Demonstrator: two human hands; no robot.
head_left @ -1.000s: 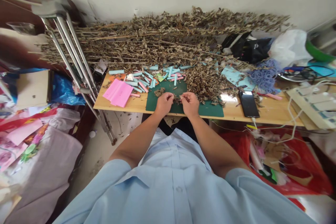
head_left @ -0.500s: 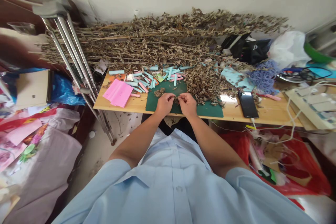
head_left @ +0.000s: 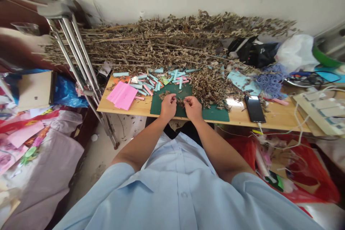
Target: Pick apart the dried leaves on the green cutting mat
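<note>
My left hand (head_left: pixel 168 107) is over the green mat (head_left: pixel 221 114), its fingers curled together; anything in them is too small to make out. My right hand (head_left: pixel 193 107) is a short way to its right, fingertips pinched beside a few dried leaves (head_left: pixel 180 102). A small clump of crumbled leaf (head_left: pixel 164 95) lies just beyond my left hand. The large heap of dried leaves (head_left: pixel 211 88) covers the right part of the mat. Blue and pink paper rolls (head_left: pixel 147 88) are scattered behind and left of the mat.
Pink paper sheets (head_left: pixel 122 95) lie at the table's left, near metal crutches (head_left: pixel 78 50). Long dried stalks (head_left: pixel 151 46) line the wall. On the right are a black phone (head_left: pixel 254 108), purple cord (head_left: pixel 271 79) and a power strip (head_left: pixel 320 109).
My hands, whose fingertips were nearly touching, have moved apart a little, my left hand shifting slightly left. The camera view has moved slightly.
</note>
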